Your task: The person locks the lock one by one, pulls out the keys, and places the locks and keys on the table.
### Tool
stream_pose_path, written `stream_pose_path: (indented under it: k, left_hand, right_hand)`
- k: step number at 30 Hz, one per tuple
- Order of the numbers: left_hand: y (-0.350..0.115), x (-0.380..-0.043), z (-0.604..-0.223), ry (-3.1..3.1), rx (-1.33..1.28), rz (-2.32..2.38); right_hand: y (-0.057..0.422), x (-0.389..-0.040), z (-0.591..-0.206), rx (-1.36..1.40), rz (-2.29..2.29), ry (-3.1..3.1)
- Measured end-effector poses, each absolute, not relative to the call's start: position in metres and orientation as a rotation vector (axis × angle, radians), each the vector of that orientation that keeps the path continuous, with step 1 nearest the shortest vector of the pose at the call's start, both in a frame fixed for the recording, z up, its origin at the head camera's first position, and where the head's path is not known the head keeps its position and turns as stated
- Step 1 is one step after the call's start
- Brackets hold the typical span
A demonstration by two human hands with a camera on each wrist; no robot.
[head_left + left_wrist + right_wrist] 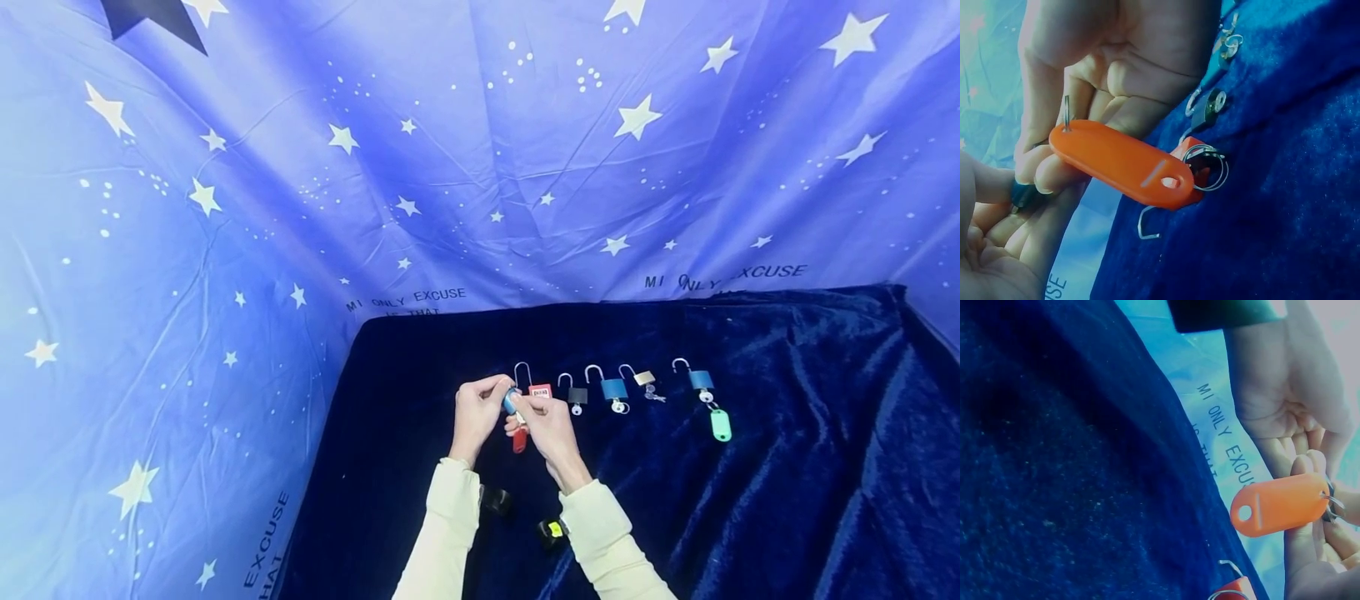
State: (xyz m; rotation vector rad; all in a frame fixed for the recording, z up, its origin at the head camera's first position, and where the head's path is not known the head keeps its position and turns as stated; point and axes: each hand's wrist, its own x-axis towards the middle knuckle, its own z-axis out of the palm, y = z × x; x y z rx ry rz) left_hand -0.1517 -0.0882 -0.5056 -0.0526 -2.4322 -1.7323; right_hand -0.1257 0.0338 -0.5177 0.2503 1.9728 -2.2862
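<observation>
My left hand [474,417] and right hand [551,429] meet above the dark cloth, in front of the row's left end. Between their fingertips is a small blue padlock [512,402], mostly covered by the fingers. The left fingers pinch its upper part. At its lower end my right thumb and fingers grip it, and I cannot tell whether they hold a key there. An orange-red key tag [1119,162] hangs by a metal ring below the right fingers. Just behind the hands lies a red padlock [540,390] with its shackle raised.
To the right lie a black padlock [577,395], a blue padlock [613,389], a small brass padlock [644,378] and another blue padlock [701,380] with a green tag [721,425]. Their shackles stand open. A starry curtain [480,167] borders the dark velvet cloth [750,517].
</observation>
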Motion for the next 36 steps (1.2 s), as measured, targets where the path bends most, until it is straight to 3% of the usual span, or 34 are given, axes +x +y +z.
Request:
stream_pose_path:
  k: [11,20,23,36]
  left_hand:
    - [-0.097,-0.155,-0.513,-2.356,-0.083,-2.029]
    - [-0.102,-0.140,-0.508,-2.259,0.055,-2.304]
    - [-0.103,-0.144,-0.521,-2.249,0.048,-2.310]
    - [-0.100,-0.145,-0.517,-2.229,0.212,-2.186]
  right_hand:
    - [0.026,-0.127,-0.522,0.222,-2.294,2.008]
    - [0.030,-0.125,-0.504,0.193,-2.271,2.047]
    - [0.030,-0.129,-0.507,0.210,-2.263,2.067]
    - [0.028,-0.130,-0.514,0.109,-2.222,1.967]
